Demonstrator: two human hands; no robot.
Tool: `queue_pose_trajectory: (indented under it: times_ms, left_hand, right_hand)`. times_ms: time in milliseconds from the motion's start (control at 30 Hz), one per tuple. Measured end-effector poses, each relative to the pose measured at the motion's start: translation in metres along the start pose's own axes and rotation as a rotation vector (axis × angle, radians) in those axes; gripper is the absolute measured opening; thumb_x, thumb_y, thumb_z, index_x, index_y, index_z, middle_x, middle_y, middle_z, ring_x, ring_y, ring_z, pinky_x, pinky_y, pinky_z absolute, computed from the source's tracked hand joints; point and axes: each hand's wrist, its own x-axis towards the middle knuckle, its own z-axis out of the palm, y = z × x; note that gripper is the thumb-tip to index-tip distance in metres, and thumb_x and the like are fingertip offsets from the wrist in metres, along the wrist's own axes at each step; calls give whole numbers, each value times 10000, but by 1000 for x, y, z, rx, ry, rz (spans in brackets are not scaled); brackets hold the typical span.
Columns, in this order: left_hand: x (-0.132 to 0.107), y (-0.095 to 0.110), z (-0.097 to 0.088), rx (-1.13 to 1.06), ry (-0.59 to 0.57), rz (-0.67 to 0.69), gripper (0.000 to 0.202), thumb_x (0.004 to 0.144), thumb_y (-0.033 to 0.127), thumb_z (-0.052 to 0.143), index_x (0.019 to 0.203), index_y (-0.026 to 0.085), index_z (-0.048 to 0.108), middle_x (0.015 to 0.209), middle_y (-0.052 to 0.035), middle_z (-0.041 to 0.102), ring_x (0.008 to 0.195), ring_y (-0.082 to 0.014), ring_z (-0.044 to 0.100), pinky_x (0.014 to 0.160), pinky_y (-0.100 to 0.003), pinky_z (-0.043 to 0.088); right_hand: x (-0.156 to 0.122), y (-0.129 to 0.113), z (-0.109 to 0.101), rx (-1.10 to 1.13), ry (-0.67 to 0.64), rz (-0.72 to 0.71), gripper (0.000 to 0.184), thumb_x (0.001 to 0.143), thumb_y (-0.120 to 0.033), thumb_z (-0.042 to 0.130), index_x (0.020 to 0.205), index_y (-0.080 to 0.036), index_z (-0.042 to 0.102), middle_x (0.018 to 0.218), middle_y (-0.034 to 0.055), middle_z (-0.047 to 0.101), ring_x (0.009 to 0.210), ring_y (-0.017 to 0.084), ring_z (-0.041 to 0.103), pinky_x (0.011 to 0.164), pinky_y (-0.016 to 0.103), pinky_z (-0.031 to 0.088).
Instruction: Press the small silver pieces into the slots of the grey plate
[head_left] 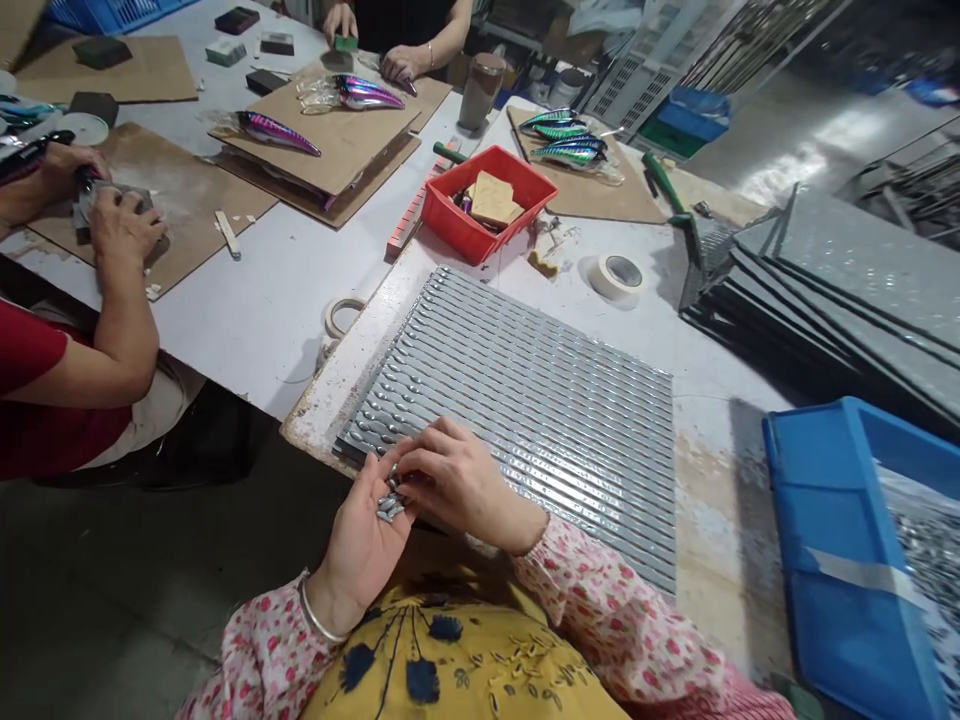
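Note:
My left hand (364, 535) is cupped palm up at the near edge of the table and holds a small heap of shiny metal pieces (390, 504). My right hand (450, 478) reaches across it, its fingertips pinched on one of those pieces. Both hands hover over the near left corner of a grey ridged tray (540, 400) whose long grooves hold rows of the same small pieces.
A blue bin (817, 520) of small metal parts stands at the right. A stack of grey trays (847, 290), a red basket (450, 215), tape rolls (616, 275) and fishing lures (277, 132) on cardboard lie beyond. Another person's hands (112, 215) work at the left, a third person's at the far end.

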Motion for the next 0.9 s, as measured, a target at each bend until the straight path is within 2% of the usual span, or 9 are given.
queue_pose_trajectory:
  times_ms: [67,167,267,333,400,500,633,767,900]
  left_hand:
    - [-1,-2,-3,1,1,-21,337,859,345,485,1095,151,626,1168,-91,602,1070,-193,527,852,-291,476]
    - [-3,-6,-8,46,51,-11,255,851,242,504,1038,140,645,1115,-90,622,1011,-170,551,834,-273,475]
    - [-6,-8,-15,143,59,-55,222,819,157,538,1016,129,637,1003,-90,651,888,-150,590,780,-264,485]
    - [-9,-9,-20,203,41,-111,205,816,173,551,1005,129,621,914,-87,659,789,-136,600,696,-246,489]
    - [-10,-8,-24,237,42,-123,154,820,206,555,953,144,603,850,-78,660,704,-115,590,611,-217,471]
    - [-11,-8,-28,281,46,-110,91,814,240,569,861,163,574,791,-60,651,633,-95,566,538,-188,433]
    - [-7,-8,-33,329,50,-127,113,772,227,625,840,138,608,713,-17,594,553,-51,505,488,-155,385]
    - [-5,-10,-35,286,82,-88,153,740,203,659,867,119,649,729,-10,569,574,-38,487,533,-155,404]
    - [-5,-11,-34,260,88,-100,209,707,171,683,906,112,657,758,-34,596,614,-55,514,576,-168,429]
  right_hand:
    - [-4,-1,6,28,-18,-9,99,840,-278,564,840,-205,631,862,60,629,772,187,462,718,343,388]
    - [-12,-1,8,209,-10,-21,88,859,-243,538,818,-202,605,794,38,628,736,162,483,712,315,399]
    - [-21,4,9,433,93,150,96,858,-259,539,804,-192,580,728,18,598,672,133,501,627,263,411]
    - [-26,9,12,518,166,303,106,850,-285,547,835,-185,582,728,11,586,636,120,501,574,241,403]
    - [-28,14,16,539,190,388,124,845,-299,553,849,-181,591,720,5,584,613,112,497,552,231,394]
    - [-27,17,22,465,189,401,129,830,-296,577,787,-177,601,665,-7,579,577,103,484,528,222,373]
    - [-22,17,30,249,272,323,154,816,-291,604,718,-173,587,644,2,576,602,118,489,558,236,365]
    - [-17,16,40,99,318,278,212,845,-310,568,679,-179,560,618,11,563,637,145,475,608,265,361]
    - [-16,13,48,-122,295,277,227,857,-315,544,674,-182,560,629,23,575,679,167,467,646,296,323]
